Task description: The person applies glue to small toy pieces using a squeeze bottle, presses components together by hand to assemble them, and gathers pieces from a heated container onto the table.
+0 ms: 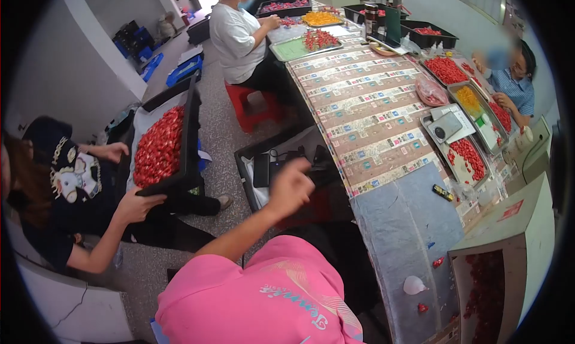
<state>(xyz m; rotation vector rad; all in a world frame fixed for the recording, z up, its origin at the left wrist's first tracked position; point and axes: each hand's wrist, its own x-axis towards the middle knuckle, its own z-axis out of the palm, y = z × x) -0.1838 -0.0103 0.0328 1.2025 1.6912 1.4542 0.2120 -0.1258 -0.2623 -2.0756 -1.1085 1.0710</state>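
Observation:
My left hand (291, 187) is raised in front of my pink shirt, over the gap between the floor crate and the table. Its fingers are slightly blurred and loosely bent, one stretched out, and I see nothing held in them. Behind it on the floor stands a black crate (242, 164) with a dark phone (262, 170) and cables inside. To my left a person in a dark printed T-shirt holds a black crate (194, 113) heaped with small red pieces (160, 149), both hands on its sides. My right hand is out of view.
A long table (365, 125) carries metal trays of red and yellow pieces. On its grey mat (401, 218) lie a yellow-black tube (443, 193) and a white bulb-shaped item (414, 285). An open box (509, 230) stands at right. Two seated people work farther off; a red stool (248, 113) supports one.

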